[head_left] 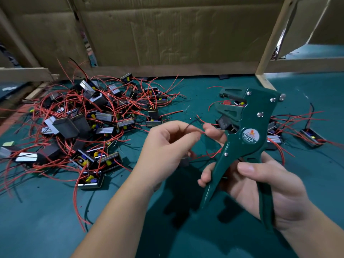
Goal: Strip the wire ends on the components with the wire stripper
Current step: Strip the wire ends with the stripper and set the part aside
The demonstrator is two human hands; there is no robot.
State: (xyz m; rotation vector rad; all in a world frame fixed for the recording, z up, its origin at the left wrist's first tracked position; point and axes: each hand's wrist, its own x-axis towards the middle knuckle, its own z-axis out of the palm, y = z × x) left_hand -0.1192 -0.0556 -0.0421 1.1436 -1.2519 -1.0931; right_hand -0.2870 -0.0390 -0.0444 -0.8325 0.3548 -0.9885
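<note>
The left hand (167,146) was curled, its thumb and forefinger pinching a thin red wire (200,118) together with a black wire (191,122), both ends poking up and to the right of the fingertips. Below that hand a dark component (184,162) showed, mostly hidden, so how it joined the wires could not be told. The right hand (260,185) was wrapped round the two handles of the green wire stripper (248,127), thumb across the front, the forefinger stretched out to touch the pinched wires. The tool stood upright above the worktop (46,220), head uppermost, its jaws parted and pointing left – apart from the wire ends.

No tray or bin held the parts: a heap of components (89,123) lay loose on the green worktop at the left, black blocks with metal faces and yellow bits tangled in red leads. A smaller group of components (310,138) lay at the right behind the stripper. Brown cardboard (167,34) stood along the back edge – whether it formed a box, or held anything, could not be seen
</note>
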